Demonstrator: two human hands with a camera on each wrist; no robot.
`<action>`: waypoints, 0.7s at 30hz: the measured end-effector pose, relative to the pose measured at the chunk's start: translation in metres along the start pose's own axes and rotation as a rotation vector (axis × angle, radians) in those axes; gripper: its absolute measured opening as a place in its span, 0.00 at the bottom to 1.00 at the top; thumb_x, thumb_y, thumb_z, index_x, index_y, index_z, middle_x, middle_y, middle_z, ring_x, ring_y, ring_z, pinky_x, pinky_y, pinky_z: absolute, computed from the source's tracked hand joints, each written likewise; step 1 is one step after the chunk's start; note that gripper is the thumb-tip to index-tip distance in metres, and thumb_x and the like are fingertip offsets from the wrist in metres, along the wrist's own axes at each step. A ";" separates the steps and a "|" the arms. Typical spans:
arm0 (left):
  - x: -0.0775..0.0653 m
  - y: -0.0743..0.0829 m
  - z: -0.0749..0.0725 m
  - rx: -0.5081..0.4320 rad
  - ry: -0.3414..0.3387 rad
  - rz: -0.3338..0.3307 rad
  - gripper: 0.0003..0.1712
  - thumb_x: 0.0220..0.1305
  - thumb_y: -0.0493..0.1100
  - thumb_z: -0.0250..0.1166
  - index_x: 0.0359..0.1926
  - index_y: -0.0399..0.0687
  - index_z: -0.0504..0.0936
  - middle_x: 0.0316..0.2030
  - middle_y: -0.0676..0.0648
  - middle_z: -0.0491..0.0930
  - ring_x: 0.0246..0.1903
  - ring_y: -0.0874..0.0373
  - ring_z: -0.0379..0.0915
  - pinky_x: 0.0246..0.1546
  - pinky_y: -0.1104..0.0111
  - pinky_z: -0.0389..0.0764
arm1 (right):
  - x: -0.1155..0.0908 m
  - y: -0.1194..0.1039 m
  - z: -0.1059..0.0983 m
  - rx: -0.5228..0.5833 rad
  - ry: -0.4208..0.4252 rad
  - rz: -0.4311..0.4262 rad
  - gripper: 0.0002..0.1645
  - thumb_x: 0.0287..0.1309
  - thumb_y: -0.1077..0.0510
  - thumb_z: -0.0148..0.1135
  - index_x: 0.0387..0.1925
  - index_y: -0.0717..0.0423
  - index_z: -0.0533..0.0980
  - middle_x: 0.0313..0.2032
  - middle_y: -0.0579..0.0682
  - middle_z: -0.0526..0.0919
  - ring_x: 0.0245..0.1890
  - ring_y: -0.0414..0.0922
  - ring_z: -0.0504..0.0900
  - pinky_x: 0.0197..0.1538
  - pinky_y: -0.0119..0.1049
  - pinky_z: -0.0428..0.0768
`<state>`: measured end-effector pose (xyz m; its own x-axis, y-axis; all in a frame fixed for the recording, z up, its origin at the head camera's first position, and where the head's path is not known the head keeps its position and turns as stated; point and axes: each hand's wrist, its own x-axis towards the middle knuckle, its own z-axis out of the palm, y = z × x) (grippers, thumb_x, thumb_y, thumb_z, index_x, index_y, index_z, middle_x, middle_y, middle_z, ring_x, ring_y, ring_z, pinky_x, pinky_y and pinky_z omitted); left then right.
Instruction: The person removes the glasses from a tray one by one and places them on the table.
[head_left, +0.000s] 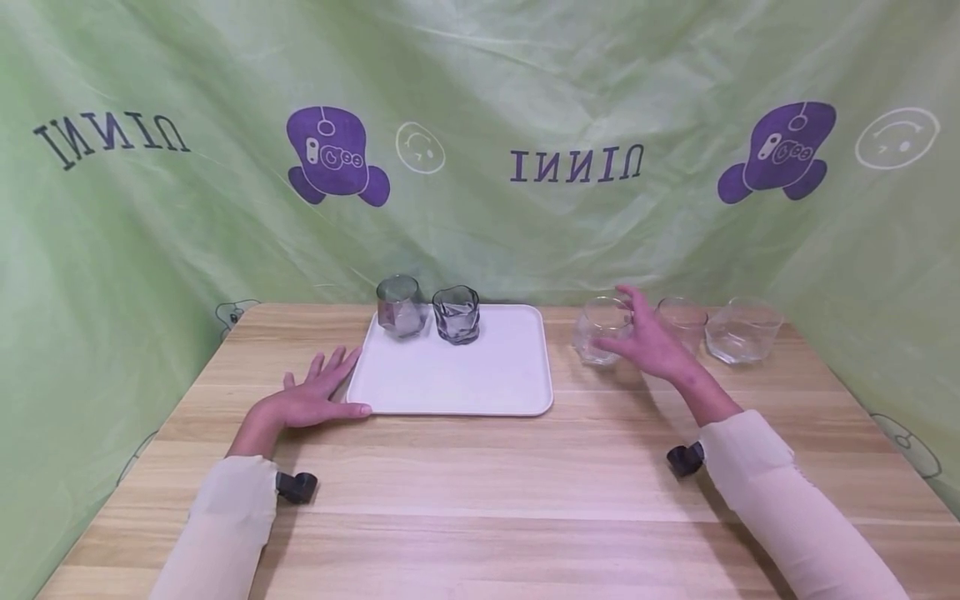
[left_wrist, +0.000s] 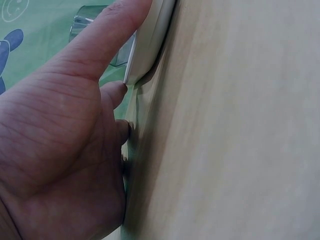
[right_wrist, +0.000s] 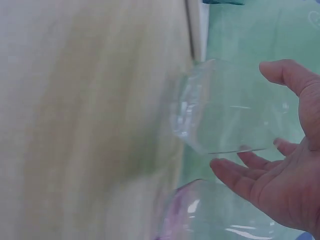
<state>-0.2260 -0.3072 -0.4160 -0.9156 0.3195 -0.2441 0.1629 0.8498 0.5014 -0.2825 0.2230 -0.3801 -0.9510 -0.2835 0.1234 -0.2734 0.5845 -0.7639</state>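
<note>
A white tray [head_left: 457, 379] lies on the table with two smoky grey glasses at its back left: a faceted glass [head_left: 401, 308] and a wavy one [head_left: 456, 315]. My left hand [head_left: 315, 398] rests at the tray's left front corner, fingers spread and thumb along the front edge. To the right of the tray stands a clear glass [head_left: 596, 346]. Around it my right hand [head_left: 654, 340] is spread wide; in the right wrist view, the thumb stands away from the glass [right_wrist: 225, 110] and the fingers are close beside its wall.
Right of that glass stand a pinkish clear glass [head_left: 686, 321], partly behind my right hand, and a wider clear glass [head_left: 744, 333]. A green printed cloth [head_left: 480, 225] hangs behind and beside the wooden table [head_left: 480, 500].
</note>
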 end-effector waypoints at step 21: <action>0.000 0.000 -0.001 0.002 -0.004 -0.003 0.65 0.63 0.71 0.64 0.83 0.50 0.36 0.80 0.32 0.27 0.75 0.28 0.16 0.60 0.24 0.19 | 0.009 -0.046 0.009 -0.097 0.154 -0.145 0.52 0.62 0.51 0.73 0.78 0.58 0.56 0.72 0.66 0.63 0.72 0.64 0.61 0.69 0.66 0.62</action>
<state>-0.2263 -0.3076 -0.4153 -0.9145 0.3188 -0.2490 0.1609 0.8515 0.4991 -0.2768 0.1868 -0.3491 -0.9094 -0.2549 0.3286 -0.4146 0.6184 -0.6676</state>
